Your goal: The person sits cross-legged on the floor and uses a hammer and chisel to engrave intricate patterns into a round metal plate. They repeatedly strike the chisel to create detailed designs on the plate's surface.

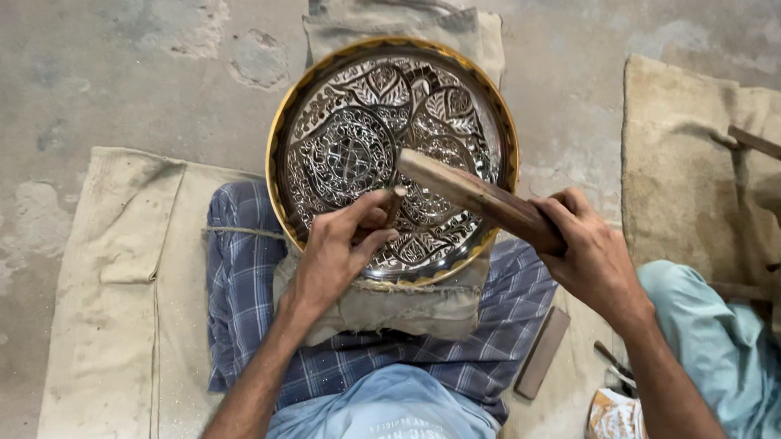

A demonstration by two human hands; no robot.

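Note:
A round metal plate [313,99] with a brass-coloured rim and dense engraved leaf patterns lies on a folded sack in front of me. My left hand [339,249] pinches a thin chisel [396,195] upright on the plate's lower middle. My right hand [588,249] grips a wooden mallet [474,197], its head just above the chisel's top.
A checked blue cloth [243,298] covers my lap over burlap sacking [111,332] on the concrete floor. A flat wooden block [543,352] lies by my right knee. More sacking [690,159] and wooden pieces [765,145] sit at the right.

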